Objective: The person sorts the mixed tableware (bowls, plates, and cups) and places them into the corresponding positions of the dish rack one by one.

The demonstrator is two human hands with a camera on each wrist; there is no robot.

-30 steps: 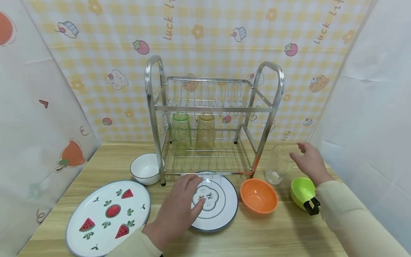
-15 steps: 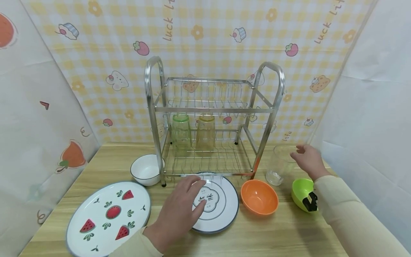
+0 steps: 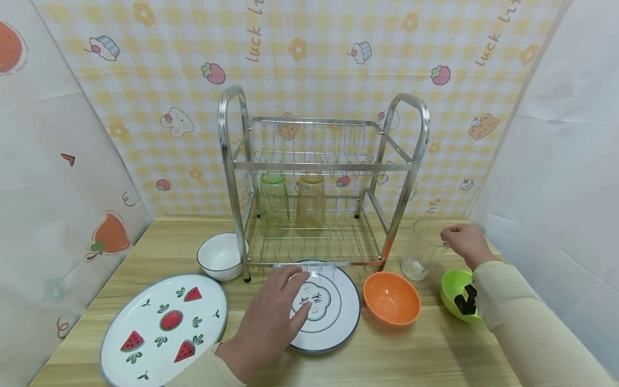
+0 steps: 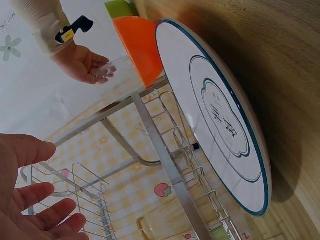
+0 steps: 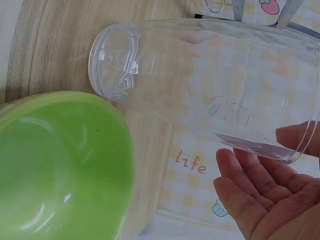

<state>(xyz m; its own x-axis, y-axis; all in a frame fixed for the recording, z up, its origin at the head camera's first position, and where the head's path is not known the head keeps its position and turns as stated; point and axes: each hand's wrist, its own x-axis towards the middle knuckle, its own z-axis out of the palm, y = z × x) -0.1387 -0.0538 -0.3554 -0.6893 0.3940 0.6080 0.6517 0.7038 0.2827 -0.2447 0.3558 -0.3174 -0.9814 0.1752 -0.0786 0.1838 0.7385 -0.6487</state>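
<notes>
Right fingers (image 5: 235, 197) pinch the rim of the glass (image 3: 415, 255) on the counter (image 3: 382, 357) beside the rack (image 3: 319, 166), a hold I judge easiest with the green bowl (image 5: 70, 160) crowding its base, while my left fingers (image 4: 37, 194) hang apart near the plate (image 3: 333, 328).

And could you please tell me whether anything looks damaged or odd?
Nothing stands out: no spill shows, and the clear glass looks intact. The orange tint on the rack, low on its right front leg, is probably the orange bowl reflected.
</notes>
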